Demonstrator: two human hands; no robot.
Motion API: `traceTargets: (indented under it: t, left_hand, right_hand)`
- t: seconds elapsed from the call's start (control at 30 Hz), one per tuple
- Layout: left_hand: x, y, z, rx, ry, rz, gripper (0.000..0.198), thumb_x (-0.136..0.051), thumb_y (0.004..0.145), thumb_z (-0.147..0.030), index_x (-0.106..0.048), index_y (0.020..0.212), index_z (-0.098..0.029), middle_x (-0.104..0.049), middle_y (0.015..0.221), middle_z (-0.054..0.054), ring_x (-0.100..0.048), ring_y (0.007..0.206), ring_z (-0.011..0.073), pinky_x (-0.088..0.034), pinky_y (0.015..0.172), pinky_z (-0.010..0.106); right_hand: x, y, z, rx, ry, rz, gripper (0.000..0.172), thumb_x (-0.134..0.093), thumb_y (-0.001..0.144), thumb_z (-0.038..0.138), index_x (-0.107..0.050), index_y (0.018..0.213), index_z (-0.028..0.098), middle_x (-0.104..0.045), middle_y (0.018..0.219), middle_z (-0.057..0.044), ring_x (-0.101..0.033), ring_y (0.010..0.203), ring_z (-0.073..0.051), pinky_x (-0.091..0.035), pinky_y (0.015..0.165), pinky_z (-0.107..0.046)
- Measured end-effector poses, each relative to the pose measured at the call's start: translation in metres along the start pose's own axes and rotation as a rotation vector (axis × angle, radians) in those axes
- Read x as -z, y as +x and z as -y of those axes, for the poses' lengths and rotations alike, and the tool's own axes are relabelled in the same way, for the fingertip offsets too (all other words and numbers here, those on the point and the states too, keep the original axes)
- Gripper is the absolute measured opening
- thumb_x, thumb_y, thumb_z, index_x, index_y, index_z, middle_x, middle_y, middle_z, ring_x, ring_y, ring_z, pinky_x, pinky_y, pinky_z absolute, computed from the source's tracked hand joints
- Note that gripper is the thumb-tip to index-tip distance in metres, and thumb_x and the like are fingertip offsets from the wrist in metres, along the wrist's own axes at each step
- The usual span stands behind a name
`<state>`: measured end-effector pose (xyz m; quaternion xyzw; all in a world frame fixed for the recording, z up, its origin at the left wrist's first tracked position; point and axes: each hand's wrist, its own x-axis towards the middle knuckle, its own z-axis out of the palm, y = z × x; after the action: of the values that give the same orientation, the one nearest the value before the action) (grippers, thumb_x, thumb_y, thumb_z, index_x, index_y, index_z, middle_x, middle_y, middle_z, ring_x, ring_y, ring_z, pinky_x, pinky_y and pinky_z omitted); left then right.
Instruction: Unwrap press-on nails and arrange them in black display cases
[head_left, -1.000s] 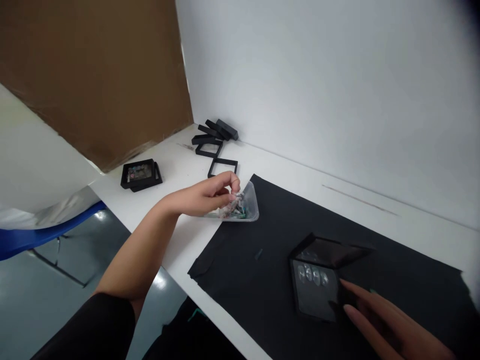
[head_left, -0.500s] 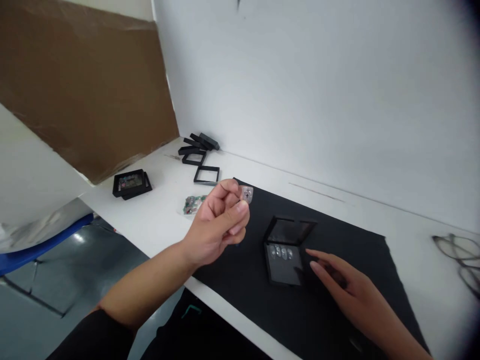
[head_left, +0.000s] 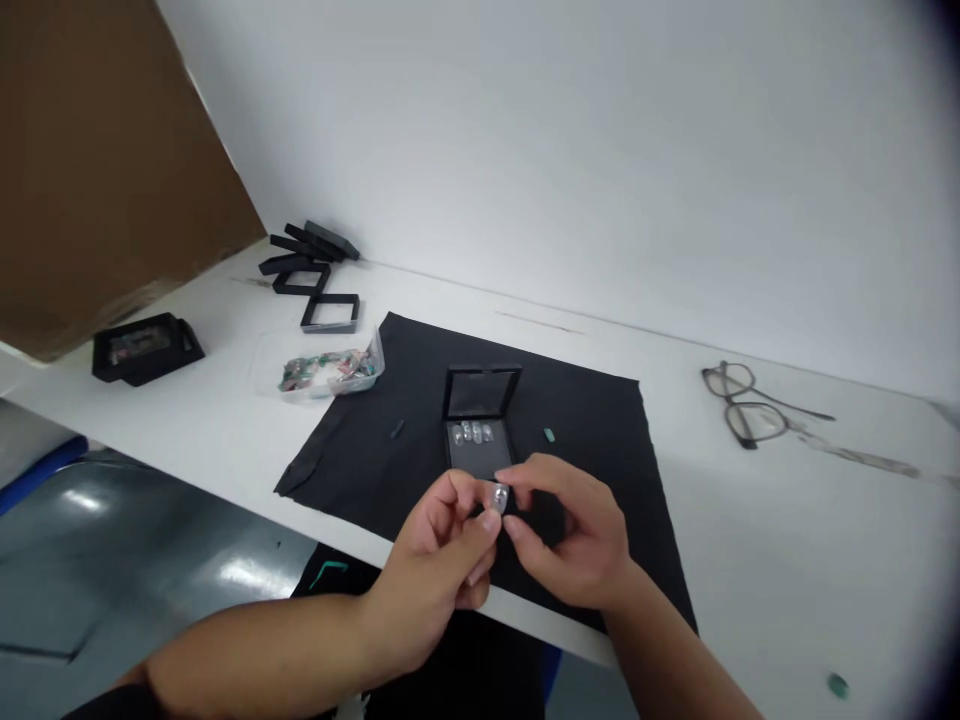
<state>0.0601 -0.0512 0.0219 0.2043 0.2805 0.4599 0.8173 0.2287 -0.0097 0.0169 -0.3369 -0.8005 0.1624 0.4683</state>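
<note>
My left hand (head_left: 442, 560) pinches a small clear, silvery press-on nail (head_left: 500, 497) between thumb and forefinger. From the other side, my right hand (head_left: 574, 530) has its thumb and forefinger at the edges of the same nail, its other fingers curled. Just beyond both hands stands a black display case (head_left: 480, 462), its windowed lid (head_left: 481, 395) raised. Several shiny press-on nails (head_left: 472, 432) lie in a row on the case's grey lining. The near edge of the case is hidden behind my fingers.
A black mat (head_left: 600, 400) lies under the case, with a dark stick (head_left: 397, 429) and a green piece (head_left: 549, 435) on it. Left are a clear tub of packets (head_left: 375, 365), black frames (head_left: 330, 312) and stacked cases (head_left: 187, 340). Glasses (head_left: 757, 420) lie right.
My left hand has lowered the nail toward the near side of the case. My right hand has moved left from beside the case to the nail. The view has shifted right.
</note>
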Motion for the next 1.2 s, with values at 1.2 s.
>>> traceTargets:
  t: [1.2]
  left_hand:
    - [0.033,0.026,0.002,-0.129,-0.023,0.124,0.023,-0.073,0.085,-0.036,-0.058,0.092,-0.021,-0.060,0.083,-0.002,-0.044,0.052,0.0044,-0.032,0.046,0.017]
  right_hand:
    - [0.017,0.003,-0.006,-0.158,0.071,0.078,0.040,-0.077,0.086,0.017,-0.072,0.122,0.034,-0.058,0.066,0.008,-0.057,0.055,-0.009,-0.051,0.057,-0.024]
